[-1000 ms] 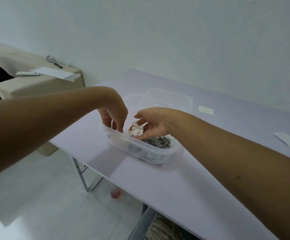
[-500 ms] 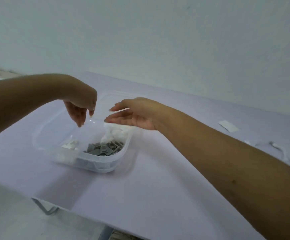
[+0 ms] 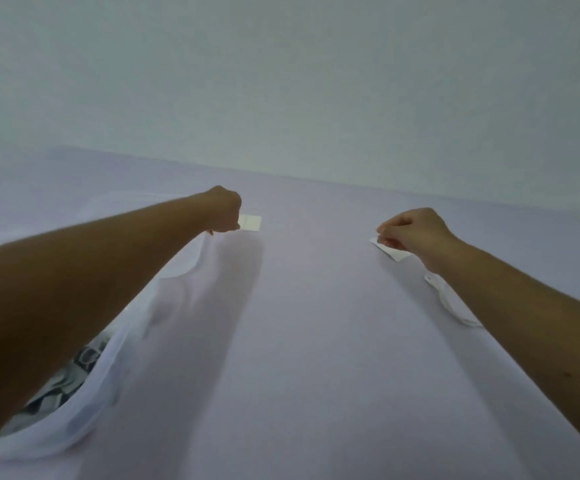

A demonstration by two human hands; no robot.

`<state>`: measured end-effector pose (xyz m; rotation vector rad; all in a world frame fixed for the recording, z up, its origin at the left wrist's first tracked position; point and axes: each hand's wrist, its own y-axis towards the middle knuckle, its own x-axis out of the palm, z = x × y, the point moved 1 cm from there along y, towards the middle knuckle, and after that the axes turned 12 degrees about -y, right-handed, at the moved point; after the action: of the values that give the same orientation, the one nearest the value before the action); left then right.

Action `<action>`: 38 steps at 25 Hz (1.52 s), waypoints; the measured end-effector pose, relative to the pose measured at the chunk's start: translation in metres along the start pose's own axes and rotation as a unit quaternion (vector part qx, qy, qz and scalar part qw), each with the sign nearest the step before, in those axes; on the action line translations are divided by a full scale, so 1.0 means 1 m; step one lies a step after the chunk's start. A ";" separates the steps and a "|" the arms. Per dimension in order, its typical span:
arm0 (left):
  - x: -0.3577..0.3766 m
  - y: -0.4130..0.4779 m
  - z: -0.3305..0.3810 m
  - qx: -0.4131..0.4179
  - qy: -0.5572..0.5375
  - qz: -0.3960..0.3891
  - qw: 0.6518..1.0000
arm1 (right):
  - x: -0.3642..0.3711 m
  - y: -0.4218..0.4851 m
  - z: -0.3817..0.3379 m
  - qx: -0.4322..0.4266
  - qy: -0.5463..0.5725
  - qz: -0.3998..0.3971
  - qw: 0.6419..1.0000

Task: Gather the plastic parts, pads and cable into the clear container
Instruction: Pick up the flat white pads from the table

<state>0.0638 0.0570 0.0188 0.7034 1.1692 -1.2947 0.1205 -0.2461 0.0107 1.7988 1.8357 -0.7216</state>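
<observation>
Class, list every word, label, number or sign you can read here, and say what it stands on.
None can be read. The left pad, right pad, clear container and white cable show no print, and the picture is blurred by motion.

Head-worn view, forward across table (image 3: 316,358)

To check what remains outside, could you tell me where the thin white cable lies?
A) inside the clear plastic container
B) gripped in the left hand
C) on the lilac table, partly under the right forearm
C: the thin white cable lies on the lilac table, running under the right forearm, well away from the clear plastic container.
</observation>
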 end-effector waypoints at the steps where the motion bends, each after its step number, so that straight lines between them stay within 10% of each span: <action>1: 0.005 0.014 -0.003 0.003 0.031 0.015 0.999 | -0.005 0.009 0.008 0.001 -0.061 0.024 0.998; 12: 0.032 0.085 -0.026 -0.034 -0.012 0.074 0.997 | 0.016 0.080 0.072 0.133 -0.281 0.027 0.950; 28: 0.072 0.012 0.022 0.011 -0.193 0.067 0.979 | 0.045 0.022 0.047 0.014 -0.184 0.040 0.982; 33: 0.057 -0.015 0.037 -0.010 -0.484 0.010 0.875 | 0.044 -0.022 0.007 -0.045 0.082 -0.095 0.991; 38: 0.022 -0.059 0.034 0.007 -0.573 -0.025 0.819 | 0.027 -0.061 -0.045 -0.177 0.058 -0.233 0.954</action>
<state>0.0129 0.0067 0.0209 -0.1744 0.1680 -1.4115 0.0598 -0.1967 0.0299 1.2132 2.3302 -0.4082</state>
